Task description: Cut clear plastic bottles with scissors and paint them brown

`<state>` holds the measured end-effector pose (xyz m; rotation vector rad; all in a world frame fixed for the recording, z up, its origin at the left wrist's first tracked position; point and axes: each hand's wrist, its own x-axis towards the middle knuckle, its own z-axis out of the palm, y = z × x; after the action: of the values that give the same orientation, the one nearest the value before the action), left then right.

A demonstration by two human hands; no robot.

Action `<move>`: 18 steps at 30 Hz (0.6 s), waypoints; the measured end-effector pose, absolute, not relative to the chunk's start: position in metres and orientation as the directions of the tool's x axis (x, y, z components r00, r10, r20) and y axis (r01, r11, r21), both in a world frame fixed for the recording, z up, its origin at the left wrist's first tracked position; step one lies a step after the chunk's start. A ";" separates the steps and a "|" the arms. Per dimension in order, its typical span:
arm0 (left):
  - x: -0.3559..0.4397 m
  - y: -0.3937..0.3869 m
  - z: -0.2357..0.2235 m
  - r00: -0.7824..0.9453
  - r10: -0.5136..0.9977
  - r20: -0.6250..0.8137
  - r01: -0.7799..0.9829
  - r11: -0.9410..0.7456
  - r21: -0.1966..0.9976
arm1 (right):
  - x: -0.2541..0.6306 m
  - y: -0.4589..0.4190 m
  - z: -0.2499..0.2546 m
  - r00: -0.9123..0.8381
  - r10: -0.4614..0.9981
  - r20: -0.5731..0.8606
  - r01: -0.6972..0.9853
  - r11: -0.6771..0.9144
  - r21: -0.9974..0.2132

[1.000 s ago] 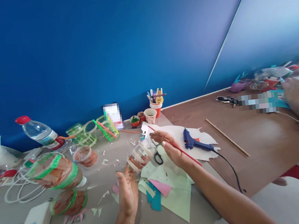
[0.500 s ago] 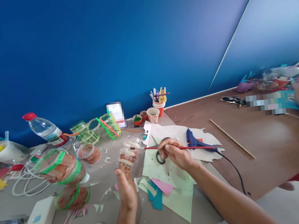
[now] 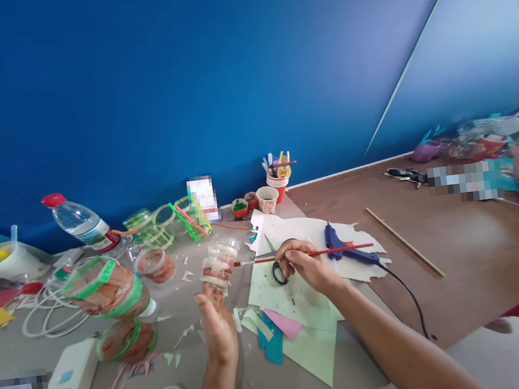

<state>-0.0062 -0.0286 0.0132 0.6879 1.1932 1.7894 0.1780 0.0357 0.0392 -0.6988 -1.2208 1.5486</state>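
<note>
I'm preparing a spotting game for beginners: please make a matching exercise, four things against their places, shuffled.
1. paintbrush
2. glue gun
3. wooden stick
4. white-banded plastic container

A. on the brown tabletop
B. in the left hand
C. in the right hand
D. on white paper

Pairs: 1-C, 2-D, 3-A, 4-B

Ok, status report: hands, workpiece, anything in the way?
Left hand holding clear plastic bottle with white and brown bands. Right hand holding slim red-handled paintbrush, bristles near bottle. Black-handled scissors by right hand.
</note>
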 end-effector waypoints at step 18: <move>-0.015 -0.037 -0.005 -0.430 0.896 0.114 -0.023 -0.137 0.990 | 0.170 0.028 0.036 -0.440 0.870 0.222 -0.404 0.029 -0.914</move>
<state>-0.0154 -0.0375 -0.0045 1.0217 1.4210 1.6559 0.1699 0.0278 0.0356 -0.5339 -1.2959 1.6129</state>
